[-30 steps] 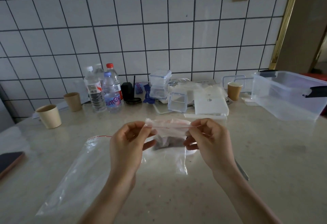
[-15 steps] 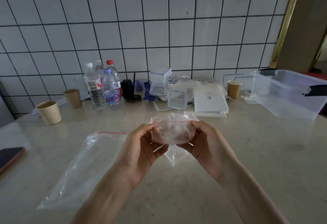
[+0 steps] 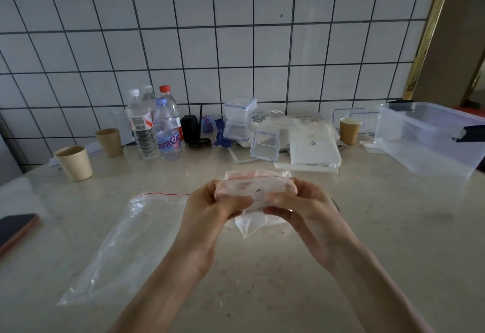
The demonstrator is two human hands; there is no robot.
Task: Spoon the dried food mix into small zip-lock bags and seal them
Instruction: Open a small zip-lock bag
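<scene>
A small zip-lock bag point(image 3: 253, 188) with a red seal line and dark dried bits inside is held above the table's middle. My left hand point(image 3: 210, 209) grips its left end and my right hand point(image 3: 304, 209) grips its right end, thumbs on the near face. The bag's lower part hangs folded below my fingers. A large clear zip-lock bag point(image 3: 123, 248) with a red seal line lies flat on the table to the left, its far corner behind my left hand. A bit of a metal spoon point(image 3: 335, 204) shows behind my right hand.
A big clear plastic tub point(image 3: 430, 141) stands at the right. Along the tiled wall are water bottles point(image 3: 157, 127), paper cups point(image 3: 74, 163), small clear boxes point(image 3: 238, 120) and a white box point(image 3: 313, 147). A dark phone point(image 3: 14, 230) lies at the left edge.
My hands have drawn closer together and lifted a little, and the small bag went from stretched flat by its top to bunched between both hands. The view has tilted slightly.
</scene>
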